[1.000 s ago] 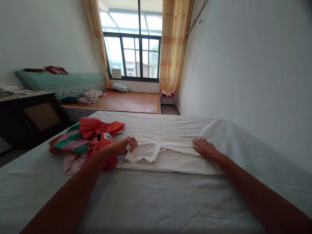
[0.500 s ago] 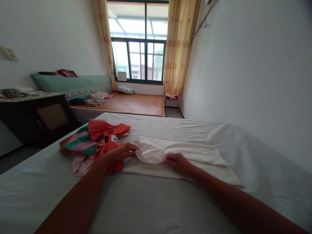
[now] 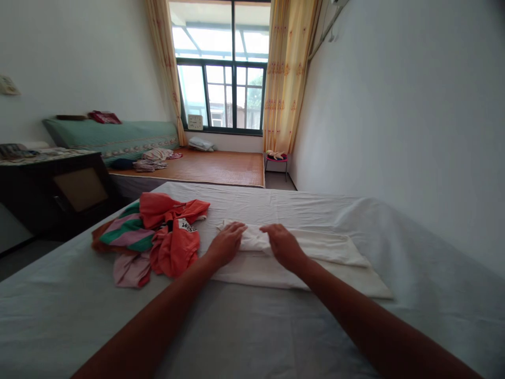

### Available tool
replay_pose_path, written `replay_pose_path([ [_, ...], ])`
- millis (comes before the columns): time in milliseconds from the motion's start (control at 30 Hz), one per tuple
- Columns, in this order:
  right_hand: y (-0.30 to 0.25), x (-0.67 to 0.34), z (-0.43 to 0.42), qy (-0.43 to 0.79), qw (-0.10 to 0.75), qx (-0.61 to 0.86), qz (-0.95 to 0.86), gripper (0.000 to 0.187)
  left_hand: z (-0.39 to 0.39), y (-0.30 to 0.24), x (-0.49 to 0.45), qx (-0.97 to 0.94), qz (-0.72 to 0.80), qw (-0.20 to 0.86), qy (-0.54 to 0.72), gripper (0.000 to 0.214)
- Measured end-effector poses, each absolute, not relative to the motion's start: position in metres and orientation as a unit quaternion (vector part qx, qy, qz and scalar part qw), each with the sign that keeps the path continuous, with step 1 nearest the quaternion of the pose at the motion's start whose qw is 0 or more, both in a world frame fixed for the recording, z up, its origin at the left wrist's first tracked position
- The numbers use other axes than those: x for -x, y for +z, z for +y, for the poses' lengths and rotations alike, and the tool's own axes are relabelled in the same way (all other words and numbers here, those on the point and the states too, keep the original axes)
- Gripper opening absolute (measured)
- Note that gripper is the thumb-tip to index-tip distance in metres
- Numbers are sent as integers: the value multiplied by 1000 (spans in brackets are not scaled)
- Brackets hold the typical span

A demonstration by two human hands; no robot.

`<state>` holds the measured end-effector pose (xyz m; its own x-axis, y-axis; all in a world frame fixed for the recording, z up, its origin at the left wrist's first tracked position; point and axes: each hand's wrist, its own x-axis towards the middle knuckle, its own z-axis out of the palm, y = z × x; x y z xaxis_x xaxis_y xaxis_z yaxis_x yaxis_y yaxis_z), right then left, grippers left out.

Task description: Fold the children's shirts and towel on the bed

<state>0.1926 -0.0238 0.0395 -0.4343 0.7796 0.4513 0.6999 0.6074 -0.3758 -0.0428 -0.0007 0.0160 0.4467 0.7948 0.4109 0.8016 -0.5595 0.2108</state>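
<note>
A white garment (image 3: 331,247), its kind unclear, lies folded in a long strip on the sheet-covered bed. My left hand (image 3: 226,245) rests on its left end, fingers stretched out over the cloth. Just to the right, my right hand (image 3: 284,246) touches the same garment with its fingers bent loosely forward. Rumpled white cloth shows between the two hands. Beside my left forearm is a heap of clothes: an orange-red top (image 3: 175,252) with a lettered patch and a green-and-pink striped piece (image 3: 128,231).
The pale sheet (image 3: 221,331) covers the bed under my arms. Beyond it stands another bed (image 3: 221,166) with a brown mat and some clothes. A dark cabinet (image 3: 79,189) is at left, a small pink stool (image 3: 277,158) near the curtain.
My hands have moved away from me and closer together, carrying the lifted edge of the white garment over. The edge now lies down, and the fingers have loosened from their pinch.
</note>
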Motion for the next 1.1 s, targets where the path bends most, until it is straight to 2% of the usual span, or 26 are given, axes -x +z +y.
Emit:
replay_pose_path([
  [67,27,-182,-31,78,214,397,-889,46,-4,3,32,873,-453,-14,-181,45],
  [167,9,-186,-31,101,130,429,-888,63,-7,-9,27,867,-482,-15,-128,54],
  [300,3,-238,-16,110,94,505,-851,68,-5,-10,31,862,-496,-1,-104,57],
  [467,-6,-342,-18,49,59,667,-741,65,-4,-4,31,860,-503,1,-91,56],
  [633,-20,-407,-27,7,54,729,-682,57,-5,-1,30,851,-520,11,-74,58],
  [900,-8,-422,-37,-48,131,789,-599,53,-3,-1,30,850,-522,22,-62,60],
  [1000,3,-429,-47,-5,118,797,-592,53,-5,-1,30,851,-520,20,-73,58],
  [1100,10,-431,-53,23,75,817,-572,63,-7,-1,29,851,-519,17,-82,57],
])
